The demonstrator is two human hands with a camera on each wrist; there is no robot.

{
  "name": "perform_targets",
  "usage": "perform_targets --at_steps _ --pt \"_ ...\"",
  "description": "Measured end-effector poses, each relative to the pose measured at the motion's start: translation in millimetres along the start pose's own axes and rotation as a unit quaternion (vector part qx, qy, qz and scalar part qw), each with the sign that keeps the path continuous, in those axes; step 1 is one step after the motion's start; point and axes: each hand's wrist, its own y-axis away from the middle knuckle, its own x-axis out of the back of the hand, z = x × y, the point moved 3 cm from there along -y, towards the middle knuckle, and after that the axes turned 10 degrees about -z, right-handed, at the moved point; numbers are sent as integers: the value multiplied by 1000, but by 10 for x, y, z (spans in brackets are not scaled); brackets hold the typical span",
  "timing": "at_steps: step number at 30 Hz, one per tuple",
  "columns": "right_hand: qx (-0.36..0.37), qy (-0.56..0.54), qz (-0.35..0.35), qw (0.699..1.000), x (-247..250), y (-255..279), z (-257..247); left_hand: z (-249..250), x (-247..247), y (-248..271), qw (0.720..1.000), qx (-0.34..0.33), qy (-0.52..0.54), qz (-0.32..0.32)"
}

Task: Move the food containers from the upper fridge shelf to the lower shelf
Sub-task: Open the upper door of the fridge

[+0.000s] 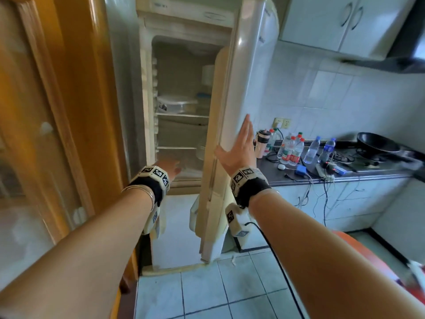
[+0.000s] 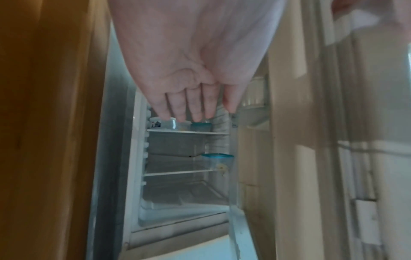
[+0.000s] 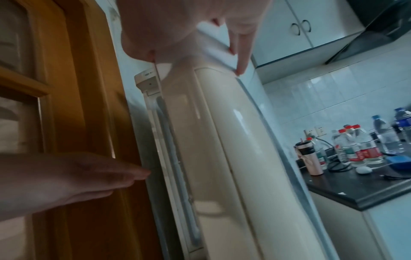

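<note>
While the right hand lies flat against the fridge door, the left hand, fingers straight (holding nothing), reaches in below the containers on the upper shelf.

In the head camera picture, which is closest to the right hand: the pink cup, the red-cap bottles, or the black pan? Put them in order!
Starting from the right hand, flat on the fridge door:
1. pink cup, at the counter's near left end beside the fridge.
2. red-cap bottles, further right along the counter.
3. black pan, far right on the stove.
</note>
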Motion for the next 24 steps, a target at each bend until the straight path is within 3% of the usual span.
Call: perform_targets --at_steps 6,10,18,24 --pt "-64 -32 11 997 548 296 672 582 -352 -17 1000 -6 -10 8" --pt "-117 12 30 993 893 470 1103 904 -552 -15 999 -9 -35 -13" --pt "-226 -41 152 961 1553 518 1785 1305 -843 -26 999 -19 -36 -27" --pt "-297 2 127 946 1890 327 2134 1324 -913 -60 998 -21 -48 -19"
